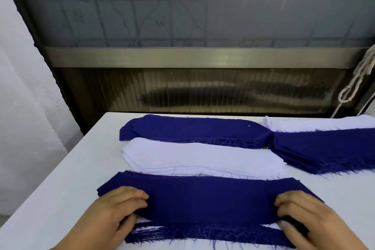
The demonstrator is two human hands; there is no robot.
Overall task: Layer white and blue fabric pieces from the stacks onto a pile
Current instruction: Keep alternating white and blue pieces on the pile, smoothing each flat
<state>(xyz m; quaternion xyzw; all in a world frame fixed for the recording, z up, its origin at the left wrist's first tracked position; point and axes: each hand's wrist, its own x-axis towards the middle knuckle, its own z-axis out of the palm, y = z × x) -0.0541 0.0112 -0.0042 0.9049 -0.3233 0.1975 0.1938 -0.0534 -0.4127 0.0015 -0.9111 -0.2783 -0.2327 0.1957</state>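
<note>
Resting on the white table (60, 199), nearest the person, is the pile (203, 229): alternating white and blue layers show at its frayed front edge, with loose blue threads hanging out. Topmost is a blue fabric piece (203, 199), lying flat and long from left to right.

Left hand (113, 209): fingers bent, tips on the left end of the top blue piece, thumb down at the pile's front edge. It grips that end; how many layers are taken, cannot tell.

Right hand (302, 215): same posture at the right end, fingers curled over the top, thumb at the front edge, pinching the cloth.

Just behind the pile, touching or nearly touching its rear edge, lies the white stack (203, 158), layers slightly fanned at the left. Behind that, the blue stack (192, 130), edges frayed at the right front. To the right, well apart from the hands, a second blue stack (324, 148) runs off the frame, with a second white stack (324, 124) behind it.

Beyond the table: a metal rail (192, 57) below a dark patterned pane (182, 6), and a knotted cord (359, 79) hanging at far right.
</note>
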